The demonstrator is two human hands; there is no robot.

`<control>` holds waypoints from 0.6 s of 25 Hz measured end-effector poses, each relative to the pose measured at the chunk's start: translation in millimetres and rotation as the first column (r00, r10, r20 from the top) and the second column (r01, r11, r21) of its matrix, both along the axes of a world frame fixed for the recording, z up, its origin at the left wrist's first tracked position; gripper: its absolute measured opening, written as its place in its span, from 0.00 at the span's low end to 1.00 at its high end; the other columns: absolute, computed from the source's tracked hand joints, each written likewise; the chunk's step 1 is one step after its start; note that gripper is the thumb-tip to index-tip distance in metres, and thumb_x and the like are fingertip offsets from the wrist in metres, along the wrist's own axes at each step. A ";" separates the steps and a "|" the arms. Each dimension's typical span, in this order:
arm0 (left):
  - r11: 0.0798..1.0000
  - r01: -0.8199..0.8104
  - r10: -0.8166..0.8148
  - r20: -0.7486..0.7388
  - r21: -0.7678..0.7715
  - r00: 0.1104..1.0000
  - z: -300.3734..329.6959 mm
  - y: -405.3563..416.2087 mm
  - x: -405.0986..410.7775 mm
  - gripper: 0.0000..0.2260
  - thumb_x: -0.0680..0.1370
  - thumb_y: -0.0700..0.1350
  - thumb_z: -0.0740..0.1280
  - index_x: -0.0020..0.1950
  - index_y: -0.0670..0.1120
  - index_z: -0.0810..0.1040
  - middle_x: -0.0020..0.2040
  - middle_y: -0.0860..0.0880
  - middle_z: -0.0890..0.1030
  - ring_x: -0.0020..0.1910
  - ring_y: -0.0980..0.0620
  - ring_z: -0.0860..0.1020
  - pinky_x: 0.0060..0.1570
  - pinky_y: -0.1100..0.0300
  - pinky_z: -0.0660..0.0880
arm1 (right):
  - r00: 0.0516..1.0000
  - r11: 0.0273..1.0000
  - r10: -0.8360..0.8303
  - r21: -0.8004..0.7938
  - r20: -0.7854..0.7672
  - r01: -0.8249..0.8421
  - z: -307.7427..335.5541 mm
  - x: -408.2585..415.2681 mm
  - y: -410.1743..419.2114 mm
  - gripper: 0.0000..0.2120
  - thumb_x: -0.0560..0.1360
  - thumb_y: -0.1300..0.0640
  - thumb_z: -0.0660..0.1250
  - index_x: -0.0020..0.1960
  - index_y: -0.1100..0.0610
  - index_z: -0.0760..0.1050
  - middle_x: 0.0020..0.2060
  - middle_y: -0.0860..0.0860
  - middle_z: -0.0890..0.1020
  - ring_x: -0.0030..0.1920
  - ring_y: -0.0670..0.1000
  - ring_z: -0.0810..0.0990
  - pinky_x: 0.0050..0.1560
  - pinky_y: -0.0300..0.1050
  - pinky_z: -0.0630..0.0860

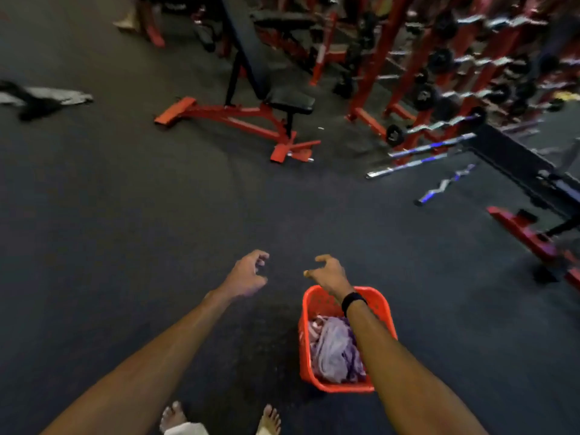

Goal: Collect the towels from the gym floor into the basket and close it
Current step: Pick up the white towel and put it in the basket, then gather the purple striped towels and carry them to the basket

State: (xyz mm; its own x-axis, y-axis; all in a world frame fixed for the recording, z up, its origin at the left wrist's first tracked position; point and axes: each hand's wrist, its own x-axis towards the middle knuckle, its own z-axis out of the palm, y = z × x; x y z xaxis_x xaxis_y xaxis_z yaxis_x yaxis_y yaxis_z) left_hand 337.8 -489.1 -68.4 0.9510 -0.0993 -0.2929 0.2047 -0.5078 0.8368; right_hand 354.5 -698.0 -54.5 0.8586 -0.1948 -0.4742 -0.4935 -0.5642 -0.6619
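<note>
An orange plastic basket (314, 340) stands on the dark gym floor at my lower right, with no lid on it. Crumpled purple and pink towels (334, 350) fill it. My right hand (328, 273) hovers above the basket's far rim, fingers curled apart and holding nothing; a black band is on that wrist. My left hand (248, 273) is stretched forward left of the basket, also empty with loose fingers. A grey and black towel (44, 97) lies flat on the floor at the far left.
A red-framed incline bench (251, 117) stands ahead. Red racks with dumbbells (439, 73) fill the upper right, and chrome bars (420, 158) lie on the floor. Another red bench base (530, 237) is at the right. My bare feet (219, 419) are at the bottom.
</note>
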 end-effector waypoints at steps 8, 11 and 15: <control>0.764 -0.645 0.644 0.066 -0.016 0.762 21.2 215.5 -187.7 0.22 0.70 0.33 0.67 0.63 0.44 0.72 0.54 0.47 0.75 0.49 0.49 0.75 0.50 0.56 0.74 | 0.693 0.693 0.718 0.029 0.063 -0.721 47.0 -61.8 265.1 0.23 0.71 0.56 0.75 0.63 0.58 0.73 0.49 0.54 0.76 0.51 0.51 0.76 0.50 0.42 0.70; 0.579 -0.815 0.811 0.121 -0.024 0.572 20.8 290.1 -298.5 0.22 0.69 0.33 0.67 0.62 0.44 0.73 0.55 0.46 0.77 0.50 0.45 0.78 0.52 0.52 0.76 | 0.469 0.469 0.878 0.020 0.100 -0.883 52.3 -138.9 378.6 0.22 0.71 0.55 0.75 0.63 0.57 0.74 0.50 0.55 0.78 0.51 0.52 0.77 0.50 0.43 0.73; 0.319 -0.948 0.942 0.108 -0.005 0.317 22.8 358.0 -464.9 0.22 0.68 0.31 0.67 0.61 0.41 0.74 0.50 0.47 0.76 0.46 0.50 0.74 0.45 0.63 0.71 | 0.176 0.172 0.979 0.043 0.104 -0.984 45.3 -283.1 499.7 0.21 0.71 0.56 0.75 0.62 0.58 0.75 0.51 0.56 0.79 0.50 0.51 0.78 0.50 0.42 0.73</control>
State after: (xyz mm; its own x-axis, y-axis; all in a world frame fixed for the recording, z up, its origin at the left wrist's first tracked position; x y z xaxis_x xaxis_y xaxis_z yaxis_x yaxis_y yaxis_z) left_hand -127.1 -131.0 -45.6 0.4069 0.8940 -0.1876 0.5130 -0.0537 0.8567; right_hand 71.5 -198.3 -9.2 0.3309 0.8590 -0.3907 0.4522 -0.5078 -0.7333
